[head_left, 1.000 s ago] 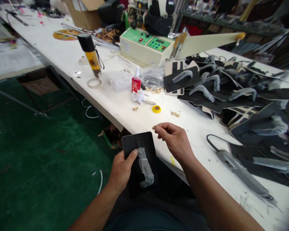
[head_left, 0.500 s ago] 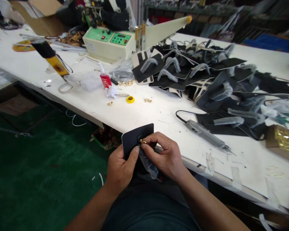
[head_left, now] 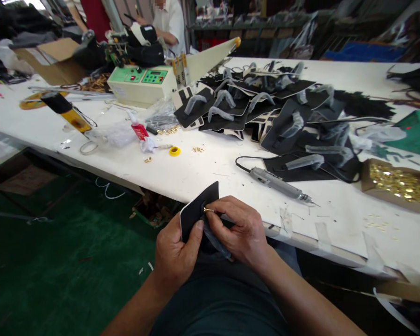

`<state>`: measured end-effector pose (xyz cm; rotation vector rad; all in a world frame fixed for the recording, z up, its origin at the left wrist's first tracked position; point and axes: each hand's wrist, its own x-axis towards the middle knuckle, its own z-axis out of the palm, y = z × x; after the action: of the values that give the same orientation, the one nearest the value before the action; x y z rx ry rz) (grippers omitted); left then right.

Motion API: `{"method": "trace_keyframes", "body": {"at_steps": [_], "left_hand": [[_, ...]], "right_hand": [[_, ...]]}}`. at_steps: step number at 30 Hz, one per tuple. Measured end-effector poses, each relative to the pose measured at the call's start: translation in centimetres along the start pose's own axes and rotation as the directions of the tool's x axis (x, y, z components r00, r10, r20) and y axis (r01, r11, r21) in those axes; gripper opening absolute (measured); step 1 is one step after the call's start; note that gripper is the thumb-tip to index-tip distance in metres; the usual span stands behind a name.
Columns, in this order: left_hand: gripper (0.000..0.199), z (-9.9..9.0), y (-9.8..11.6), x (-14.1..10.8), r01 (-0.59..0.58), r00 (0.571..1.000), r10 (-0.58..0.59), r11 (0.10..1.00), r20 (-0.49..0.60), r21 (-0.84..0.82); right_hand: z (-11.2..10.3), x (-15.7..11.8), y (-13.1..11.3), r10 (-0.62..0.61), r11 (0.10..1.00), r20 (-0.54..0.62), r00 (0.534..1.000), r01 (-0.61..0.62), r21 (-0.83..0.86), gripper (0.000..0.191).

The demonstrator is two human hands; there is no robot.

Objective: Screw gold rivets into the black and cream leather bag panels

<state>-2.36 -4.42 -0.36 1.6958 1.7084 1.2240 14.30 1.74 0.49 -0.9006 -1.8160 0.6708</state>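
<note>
A black panel (head_left: 192, 212) with a pale edge is tilted upright over my lap, short of the table's front edge. My left hand (head_left: 178, 252) grips its lower left part, thumb on the near face. Between thumb and forefinger of my right hand (head_left: 236, 226) is a small gold fitting (head_left: 207, 210), touching the panel's face. A plastic-wrapped strap (head_left: 215, 240) hangs below my right fingers. Beyond my hands, a grey rotary tool (head_left: 278, 183) lies on the white table (head_left: 210, 170).
Black panels with wrapped straps (head_left: 252, 105) are piled behind the tool. Right of them stands a box of gold pieces (head_left: 399, 184). Further left are a red bottle (head_left: 139, 130), a yellow roll (head_left: 174, 151) and a machine (head_left: 140, 88). A person in white (head_left: 171, 23) is behind.
The view has shifted, bringing people at the back and more of the gold-piece box into sight. The panel has turned slightly, and the gold fitting is at a different angle in my right fingers.
</note>
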Motion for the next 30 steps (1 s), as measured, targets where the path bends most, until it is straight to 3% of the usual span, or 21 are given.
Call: {"method": "trace_keyframes", "body": {"at_steps": [3,9,15,19,21,24,28,30], "left_hand": [[0.029,0.5,0.4,-0.3,-0.052,0.999,0.052,0.999,0.009,-0.002],[0.037,1.6,1.4,-0.4,-0.173,0.985,0.173,0.985,0.01,0.008],[0.047,1.6,1.9,-0.3,-0.246,0.965,0.246,0.969,0.094,-0.013],[0.056,1.1,1.2,-0.5,-0.182,0.951,0.231,0.956,0.208,-0.232],[0.051,0.9,0.9,-0.4,-0.132,0.966,0.188,0.949,0.18,-0.285],[0.035,1.3,1.0,0.3,-0.131,0.984,0.152,0.971,0.089,-0.202],[0.023,2.5,0.9,1.6,-0.223,0.975,0.22,0.968,-0.043,-0.117],[0.023,3.1,0.5,2.2,-0.231,0.973,0.226,0.963,-0.054,-0.136]], "right_hand": [[-0.3,-0.6,0.1,0.014,1.0,-0.036,0.999,-0.013,0.005,0.014],[-0.6,-1.5,-0.2,0.071,0.995,-0.219,0.973,-0.085,-0.054,0.006],[-1.0,-1.9,-0.3,0.073,0.997,-0.217,0.974,-0.074,0.004,0.011],[-2.0,-2.1,-0.5,0.044,0.996,-0.138,0.989,-0.033,0.084,0.025],[-2.4,-2.2,-0.6,0.016,0.994,-0.085,0.996,-0.007,0.105,0.043],[-2.4,-2.4,-0.8,0.015,0.999,-0.07,0.997,-0.012,0.033,0.065],[-2.0,-2.3,-1.4,0.129,0.991,-0.083,0.988,-0.13,-0.011,0.042],[-2.3,-1.9,-1.5,0.215,0.976,-0.082,0.973,-0.213,0.032,0.032]]}}
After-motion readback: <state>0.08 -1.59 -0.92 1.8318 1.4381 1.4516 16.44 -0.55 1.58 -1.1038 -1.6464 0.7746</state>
